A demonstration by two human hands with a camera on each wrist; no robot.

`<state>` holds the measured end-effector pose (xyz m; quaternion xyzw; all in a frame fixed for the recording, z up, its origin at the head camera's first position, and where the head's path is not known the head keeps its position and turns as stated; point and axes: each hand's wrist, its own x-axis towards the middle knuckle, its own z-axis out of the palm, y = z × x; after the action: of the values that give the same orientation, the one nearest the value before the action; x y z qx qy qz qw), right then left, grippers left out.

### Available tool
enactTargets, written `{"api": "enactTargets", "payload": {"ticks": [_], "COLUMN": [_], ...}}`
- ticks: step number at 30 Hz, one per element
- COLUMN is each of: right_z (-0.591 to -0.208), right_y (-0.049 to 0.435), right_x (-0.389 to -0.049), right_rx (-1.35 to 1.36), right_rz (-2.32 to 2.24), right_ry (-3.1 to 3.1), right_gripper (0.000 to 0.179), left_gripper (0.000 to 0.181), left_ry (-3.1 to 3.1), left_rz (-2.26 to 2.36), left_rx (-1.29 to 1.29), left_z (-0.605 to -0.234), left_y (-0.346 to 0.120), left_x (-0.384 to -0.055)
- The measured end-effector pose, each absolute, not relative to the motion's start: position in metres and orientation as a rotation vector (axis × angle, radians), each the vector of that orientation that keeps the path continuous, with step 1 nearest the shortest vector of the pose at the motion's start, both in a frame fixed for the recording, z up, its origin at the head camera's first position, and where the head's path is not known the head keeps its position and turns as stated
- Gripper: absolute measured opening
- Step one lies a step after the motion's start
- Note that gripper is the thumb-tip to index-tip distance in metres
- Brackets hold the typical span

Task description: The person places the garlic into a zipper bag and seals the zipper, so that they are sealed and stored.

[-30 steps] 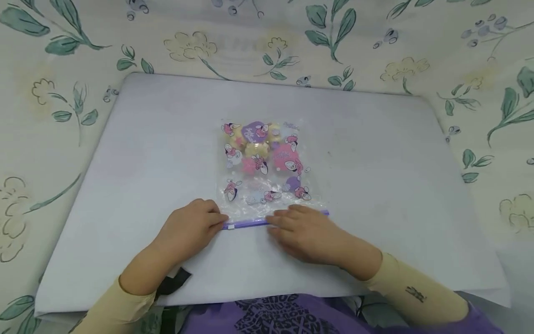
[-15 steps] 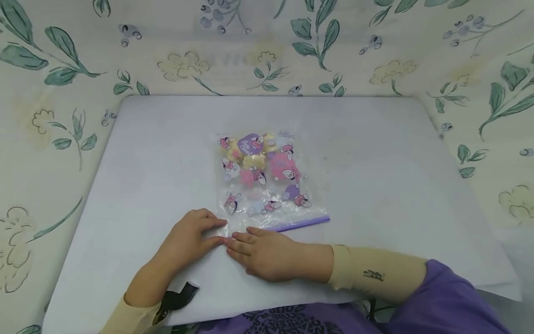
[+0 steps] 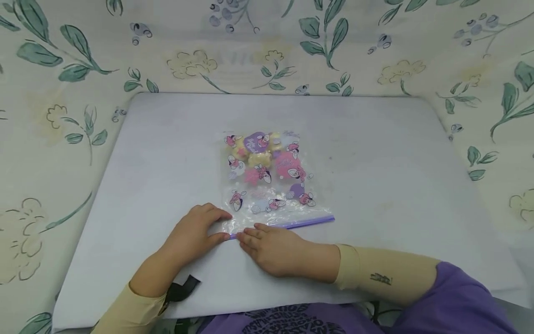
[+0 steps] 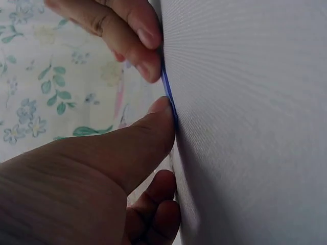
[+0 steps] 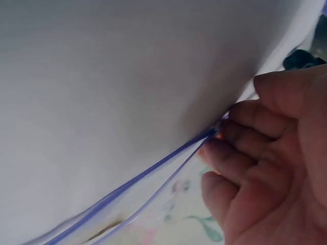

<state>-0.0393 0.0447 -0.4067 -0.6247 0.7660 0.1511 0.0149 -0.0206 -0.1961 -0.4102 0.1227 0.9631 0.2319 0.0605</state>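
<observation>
A clear zip bag (image 3: 267,215) with pink and purple cartoon prints lies flat on the white tabletop, pale yellow pieces showing inside. Its purple zip strip (image 3: 310,222) runs along the near edge. My left hand (image 3: 189,236) is at the bag's near left corner, thumb on the strip's end and forefinger higher on the left edge. With fingers nearly straight, my right hand (image 3: 279,253) presses the strip just right of that thumb and covers part of it. In the right wrist view, two purple lines (image 5: 127,186) of the strip spread apart away from the fingers.
The white tabletop (image 3: 384,185) reaches around the bag on all sides. Leaf-and-flower patterned cloth (image 3: 250,46) hangs behind and beside it. A black strap (image 3: 182,288) lies by the left wrist, near the front edge.
My right hand has slid left along the zip strip, from its middle to near the left end. My left thumb and forefinger have spread apart at the corner. The head view has shifted slightly.
</observation>
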Motion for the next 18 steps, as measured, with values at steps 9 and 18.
{"api": "enactTargets", "payload": {"ticks": [9,18], "right_z": [-0.411,-0.407], "right_y": [0.072,0.051], "right_x": [-0.048,-0.064], "right_rx": [-1.915,-1.94], "right_rz": [0.502,0.327], "right_ry": [2.397,2.577], "right_gripper": [0.047,0.016], "left_gripper": [0.04,0.039], "left_ry": [2.856,2.82], "left_rz": [0.695,0.739], "left_rx": [0.298,0.337], "left_z": [-0.412,-0.416], "left_y": [-0.199,-0.194], "left_x": [-0.027,-0.035]}}
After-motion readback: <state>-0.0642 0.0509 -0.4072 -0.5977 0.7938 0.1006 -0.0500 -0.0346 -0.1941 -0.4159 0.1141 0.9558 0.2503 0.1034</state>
